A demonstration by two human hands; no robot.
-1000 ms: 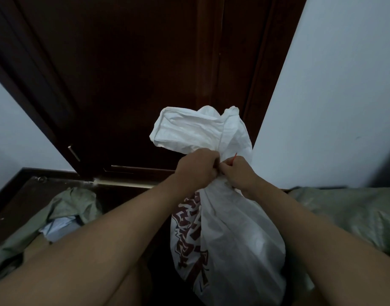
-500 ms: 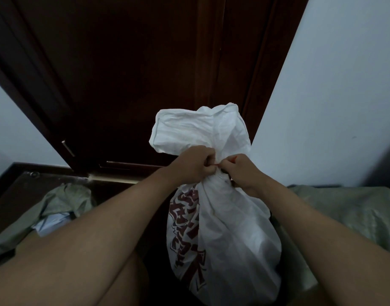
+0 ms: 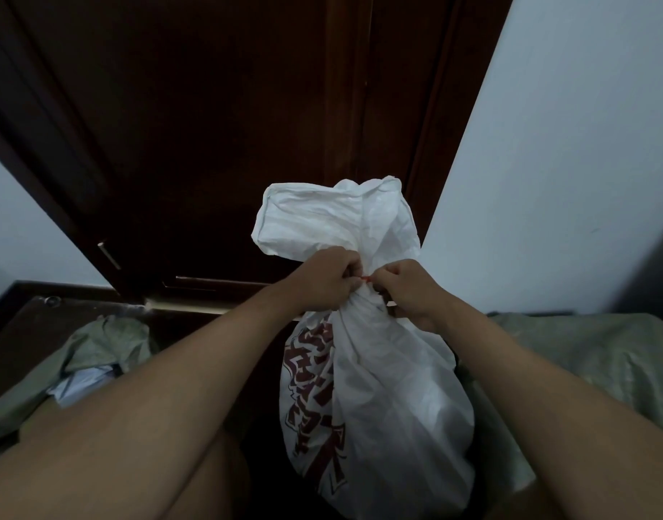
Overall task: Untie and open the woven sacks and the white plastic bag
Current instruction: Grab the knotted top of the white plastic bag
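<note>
A white woven sack (image 3: 393,399) with dark red print stands upright in front of me, its neck gathered and its top flap (image 3: 322,219) sticking up. A thin red string (image 3: 366,278) binds the neck. My left hand (image 3: 330,281) grips the neck on the left and pinches the string. On the right side of the neck, my right hand (image 3: 406,290) pinches the other part of the string. A short red piece shows between the two hands.
A dark wooden door (image 3: 228,125) stands right behind the sack, with white walls (image 3: 566,144) on both sides. A green woven sack (image 3: 599,354) lies at the right. Another green sack (image 3: 105,343), open with pale contents, lies at the left on the dark floor.
Both hands have stayed at the sack's neck and drawn slightly apart. A short stretch of red string now shows between them. The top flap has shifted a little.
</note>
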